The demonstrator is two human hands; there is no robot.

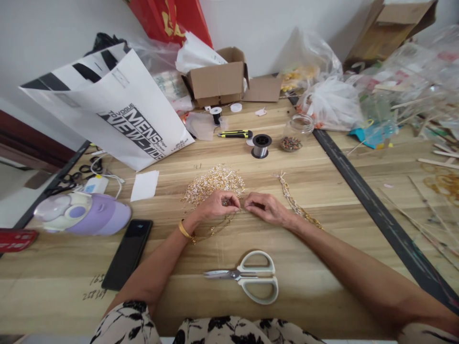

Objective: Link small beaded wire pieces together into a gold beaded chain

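Note:
My left hand (221, 202) is closed in a pinch on a gold beaded strand (214, 232), which trails below the palm toward the wrist. Fingertip to fingertip with it, my right hand (264, 207) is also pinched; what lies between its fingers is too small to make out. Just behind the left hand spreads a pile of small gold and clear beads (215, 180). A finished-looking bundle of beaded strands (291, 199) lies beyond the right wrist. Nearer my body, the white-handled scissors (244, 276) rest with their blades pointing left.
A black phone (127, 254) and a purple bottle (96, 214) lie at the left, below a white paper bag (118, 110). Toward the back are a wire spool (261, 146), a utility knife (234, 134), a glass jar (296, 133) and a cardboard box (217, 81). Plastic bags (333, 102) crowd the right.

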